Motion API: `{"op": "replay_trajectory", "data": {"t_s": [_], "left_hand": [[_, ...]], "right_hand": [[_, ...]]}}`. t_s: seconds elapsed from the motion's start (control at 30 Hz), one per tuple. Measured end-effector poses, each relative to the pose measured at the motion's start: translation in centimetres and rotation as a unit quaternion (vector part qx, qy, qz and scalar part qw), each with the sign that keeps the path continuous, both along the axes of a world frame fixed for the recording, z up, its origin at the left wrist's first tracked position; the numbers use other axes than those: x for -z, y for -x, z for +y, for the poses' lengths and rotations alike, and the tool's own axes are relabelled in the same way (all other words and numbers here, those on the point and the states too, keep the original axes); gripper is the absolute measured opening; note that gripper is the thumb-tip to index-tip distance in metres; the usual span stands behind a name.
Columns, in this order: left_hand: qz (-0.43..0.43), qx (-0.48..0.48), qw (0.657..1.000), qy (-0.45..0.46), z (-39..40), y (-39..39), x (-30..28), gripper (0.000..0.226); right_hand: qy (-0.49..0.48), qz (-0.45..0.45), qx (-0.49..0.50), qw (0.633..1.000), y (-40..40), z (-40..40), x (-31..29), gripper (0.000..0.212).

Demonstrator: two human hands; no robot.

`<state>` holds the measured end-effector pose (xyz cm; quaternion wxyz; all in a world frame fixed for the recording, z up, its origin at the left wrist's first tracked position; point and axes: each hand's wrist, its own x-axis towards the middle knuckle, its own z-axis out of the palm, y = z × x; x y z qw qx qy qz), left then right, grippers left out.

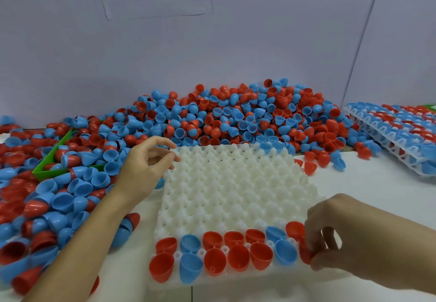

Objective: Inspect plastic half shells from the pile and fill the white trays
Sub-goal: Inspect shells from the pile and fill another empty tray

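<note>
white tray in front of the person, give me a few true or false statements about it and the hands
1. The white tray has shells only in its two nearest rows. True.
2. Every shell seated in those rows is red. False: several are blue, such as the blue shell in the front row.
3. The right hand pinches a red shell at the tray's near right corner. True.
4. The left hand grips a blue shell. False: it holds nothing, fingers loosely curled at the tray's left edge.
5. The green bin stands right of the tray. False: it sits left, amid the pile.
</note>
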<state>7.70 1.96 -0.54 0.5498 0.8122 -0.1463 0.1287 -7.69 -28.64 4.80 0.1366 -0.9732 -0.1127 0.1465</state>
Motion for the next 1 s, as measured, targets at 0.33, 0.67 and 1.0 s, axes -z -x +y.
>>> {"op": "replay_trajectory", "data": {"t_s": [0.33, 0.67, 1.0], "left_hand": [[0.003, -0.001, 1.000, -0.005, 0.0, 0.0, 0.1, 0.016], [0.002, 0.005, 1.000, -0.009, 0.1, -0.1, 0.1, 0.017], [0.006, 0.000, 1.000, -0.013, 0.0, 0.0, 0.1, 0.015]], "right_hand": [[0.003, 0.031, 0.024, 0.999, -0.1, 0.2, -0.1, 0.015], [0.053, -0.028, 0.038, 0.997, -1.1, 0.3, -0.3, 0.012], [0.035, -0.036, 0.028, 0.998, -1.8, -0.2, -0.9, 0.021]]}}
